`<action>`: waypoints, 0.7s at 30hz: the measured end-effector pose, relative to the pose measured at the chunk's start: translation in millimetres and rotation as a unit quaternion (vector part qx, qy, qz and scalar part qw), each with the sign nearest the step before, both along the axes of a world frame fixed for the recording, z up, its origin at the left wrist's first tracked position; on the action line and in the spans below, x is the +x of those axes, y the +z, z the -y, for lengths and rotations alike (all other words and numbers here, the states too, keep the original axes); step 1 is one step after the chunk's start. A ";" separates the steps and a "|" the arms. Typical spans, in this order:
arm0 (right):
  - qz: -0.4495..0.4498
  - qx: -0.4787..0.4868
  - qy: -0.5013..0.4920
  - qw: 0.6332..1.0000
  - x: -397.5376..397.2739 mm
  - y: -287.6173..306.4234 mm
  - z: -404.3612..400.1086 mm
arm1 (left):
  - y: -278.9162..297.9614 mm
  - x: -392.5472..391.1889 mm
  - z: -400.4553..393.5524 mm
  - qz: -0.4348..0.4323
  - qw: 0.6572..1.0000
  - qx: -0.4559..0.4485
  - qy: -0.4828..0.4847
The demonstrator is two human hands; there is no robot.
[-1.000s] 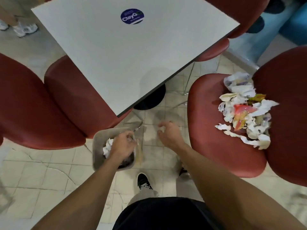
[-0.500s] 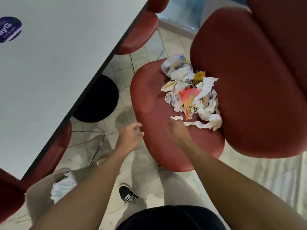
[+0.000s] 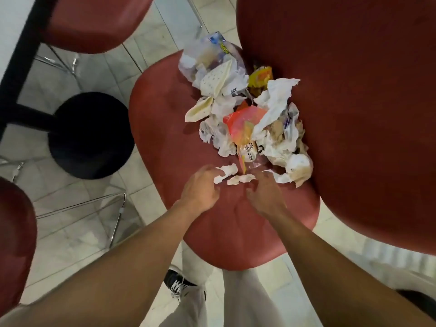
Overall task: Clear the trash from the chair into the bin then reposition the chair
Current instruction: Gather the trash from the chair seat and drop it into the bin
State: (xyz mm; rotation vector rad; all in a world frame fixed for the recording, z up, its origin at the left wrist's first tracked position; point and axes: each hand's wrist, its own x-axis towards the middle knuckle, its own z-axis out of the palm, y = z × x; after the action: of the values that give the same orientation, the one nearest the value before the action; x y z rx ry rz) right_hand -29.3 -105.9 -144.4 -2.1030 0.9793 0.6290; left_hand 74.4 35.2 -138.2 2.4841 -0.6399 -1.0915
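A red chair (image 3: 165,128) stands in front of me with a heap of trash (image 3: 250,119) on its seat against the backrest: crumpled white tissues, a pink and orange wrapper, a yellow wrapper and a clear plastic bag. Small white paper scraps (image 3: 227,174) lie at the near edge of the heap. My left hand (image 3: 200,192) hovers over the seat with its fingertips at those scraps. My right hand (image 3: 266,194) is beside it, fingers spread and reaching toward the heap. Neither hand holds anything. The bin is out of view.
A white table edge (image 3: 7,31) with a black pedestal base (image 3: 90,135) is at the left. Another red chair (image 3: 94,22) sits at the top left and a third (image 3: 14,244) at the lower left, both on chrome legs. The floor is pale tile.
The view has swung right from the bin to the chair. Both hands have left the bin area and moved onto the seat, up to the near edge of the trash.
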 end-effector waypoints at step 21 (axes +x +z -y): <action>0.047 0.002 -0.056 0.997 6.2 -24.9 -15.1 | -28.9 7.1 1.1 0.022 0.998 -0.015 0.055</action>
State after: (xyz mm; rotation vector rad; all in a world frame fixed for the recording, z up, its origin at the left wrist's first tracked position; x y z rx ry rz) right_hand -23.1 -90.7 -169.2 -2.0400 1.0331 0.4704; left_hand 81.5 34.1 -167.1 2.4924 -0.5206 -0.9820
